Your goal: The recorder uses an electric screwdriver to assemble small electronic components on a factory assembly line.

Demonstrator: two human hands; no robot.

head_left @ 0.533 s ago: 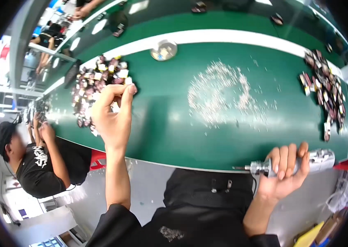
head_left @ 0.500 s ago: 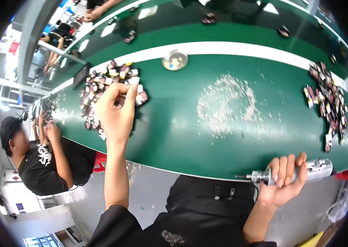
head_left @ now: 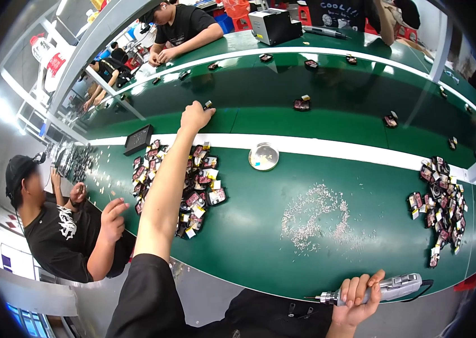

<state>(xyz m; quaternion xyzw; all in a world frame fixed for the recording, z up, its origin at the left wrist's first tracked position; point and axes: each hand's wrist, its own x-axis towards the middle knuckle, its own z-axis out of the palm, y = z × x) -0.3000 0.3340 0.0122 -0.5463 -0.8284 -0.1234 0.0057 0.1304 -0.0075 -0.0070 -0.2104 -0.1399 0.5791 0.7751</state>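
Note:
Stretched out over the dark green belt, my left hand is closed, with a small black module showing at its fingertips; most of that piece is hidden. Under my left forearm lies a heap of small black-and-pink modules with white and yellow tabs. My right hand wraps round a silver electric screwdriver at the table's near edge, its bit pointing left. Many tiny screws are scattered on the green table ahead of my right hand.
A round clear dish stands near the white rail. Another heap of modules lies at the right. Single modules sit on the belt. A black tray is at the left, where a co-worker sits close by.
My left hand has moved from above the left heap, away from me, to over the belt. The view has tilted up. My right hand still grips the screwdriver.

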